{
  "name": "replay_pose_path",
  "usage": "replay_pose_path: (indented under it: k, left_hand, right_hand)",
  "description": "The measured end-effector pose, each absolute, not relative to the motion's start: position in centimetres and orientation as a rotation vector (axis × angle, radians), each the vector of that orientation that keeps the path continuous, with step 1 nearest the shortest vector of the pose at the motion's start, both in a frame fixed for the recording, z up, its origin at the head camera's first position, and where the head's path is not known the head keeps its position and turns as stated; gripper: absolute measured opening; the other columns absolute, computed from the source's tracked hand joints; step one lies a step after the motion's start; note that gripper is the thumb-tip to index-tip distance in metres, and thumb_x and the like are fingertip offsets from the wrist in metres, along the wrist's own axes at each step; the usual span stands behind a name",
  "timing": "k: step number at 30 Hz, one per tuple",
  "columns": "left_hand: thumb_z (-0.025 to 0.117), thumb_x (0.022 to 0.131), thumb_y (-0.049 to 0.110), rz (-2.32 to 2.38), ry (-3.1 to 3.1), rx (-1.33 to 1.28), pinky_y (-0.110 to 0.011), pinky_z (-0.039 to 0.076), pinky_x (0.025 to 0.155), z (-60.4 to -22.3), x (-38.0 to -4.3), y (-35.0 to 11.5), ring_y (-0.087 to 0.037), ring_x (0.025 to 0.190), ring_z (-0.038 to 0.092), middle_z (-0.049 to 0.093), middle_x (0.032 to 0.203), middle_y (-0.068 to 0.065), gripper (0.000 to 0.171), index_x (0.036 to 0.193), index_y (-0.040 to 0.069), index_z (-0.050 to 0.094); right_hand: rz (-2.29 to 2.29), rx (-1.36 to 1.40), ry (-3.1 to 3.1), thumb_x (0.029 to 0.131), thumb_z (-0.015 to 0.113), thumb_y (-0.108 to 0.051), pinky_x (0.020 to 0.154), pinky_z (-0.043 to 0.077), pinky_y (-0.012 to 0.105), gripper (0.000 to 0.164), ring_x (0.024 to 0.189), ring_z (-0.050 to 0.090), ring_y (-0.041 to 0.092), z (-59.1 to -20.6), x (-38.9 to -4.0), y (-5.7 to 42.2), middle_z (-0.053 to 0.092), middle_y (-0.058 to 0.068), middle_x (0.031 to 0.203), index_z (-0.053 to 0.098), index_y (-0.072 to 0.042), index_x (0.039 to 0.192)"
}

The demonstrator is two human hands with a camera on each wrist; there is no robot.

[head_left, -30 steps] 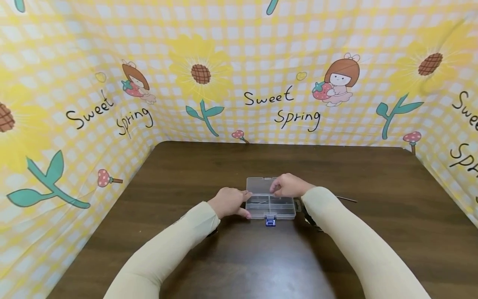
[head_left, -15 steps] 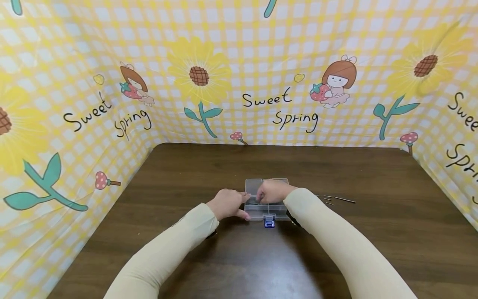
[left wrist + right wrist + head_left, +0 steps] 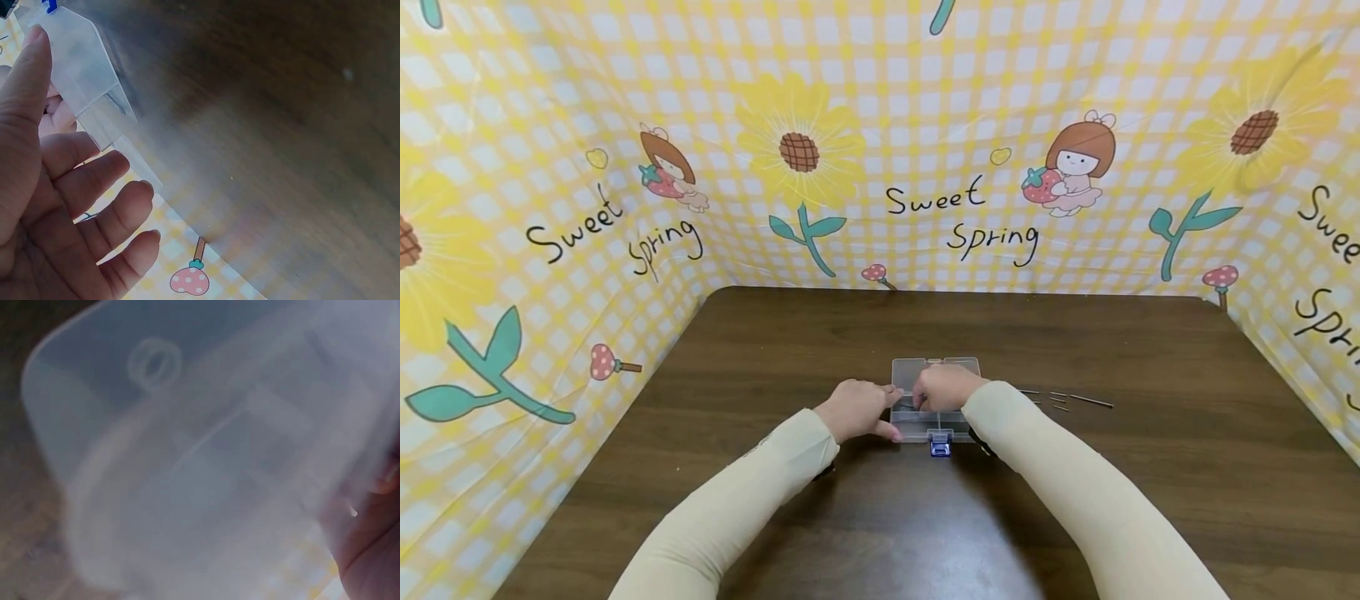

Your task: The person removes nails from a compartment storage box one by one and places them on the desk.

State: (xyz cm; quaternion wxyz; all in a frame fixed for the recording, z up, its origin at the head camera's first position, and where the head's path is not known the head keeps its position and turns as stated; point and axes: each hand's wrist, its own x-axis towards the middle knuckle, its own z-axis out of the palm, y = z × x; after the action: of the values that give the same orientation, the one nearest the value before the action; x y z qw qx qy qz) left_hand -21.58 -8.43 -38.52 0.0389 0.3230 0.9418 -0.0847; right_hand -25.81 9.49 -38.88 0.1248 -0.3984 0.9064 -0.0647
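A clear plastic compartment box [image 3: 913, 428] stands on the table in the head view, its lid [image 3: 910, 369] raised at the back and its blue latch [image 3: 940, 445] hanging at the front. My left hand [image 3: 856, 408] steadies the left end, thumb at the front corner and forefinger near the hinge; the left wrist view shows its other fingers [image 3: 125, 206] spread and relaxed. With bent fingers, my right hand [image 3: 946, 387] reaches down into the rear left compartment, where thin grey metal pieces show. Its fingertips are hidden, so I cannot tell whether they hold anything.
Several thin metal rods lie right of the box, the longest rod [image 3: 1092, 402] farthest out. The brown wooden table [image 3: 775, 333] is bordered by a yellow checked cloth [image 3: 820, 242] at the back and sides. The right wrist view is filled by a blurred box end with a ring tab [image 3: 155, 364].
My right hand has moved left and down, from over the right compartments into the rear left one, uncovering several rods on the table. The left hand keeps its place.
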Motion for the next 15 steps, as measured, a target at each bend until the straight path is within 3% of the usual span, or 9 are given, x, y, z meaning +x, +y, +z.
replay_pose_path:
  k: [15]
  left_hand:
    - [0.065, 0.077, 0.060, -0.321, 2.866, 0.976, -0.034, 0.054, 0.067, -37.9, -21.4, -8.2, -0.019, 0.104, 0.065, 0.060, 0.130, -0.003, 0.074, 0.134, 0.014, 0.059]
  right_hand:
    - [-0.119, -1.127, 2.617, 0.089, 0.061, -0.004, 0.074, 0.052, 0.034, 0.014, 0.076, 0.061, 0.014, -37.9, -25.2, 8.9, 0.068, -0.001, 0.084, 0.072, -0.010, 0.085]
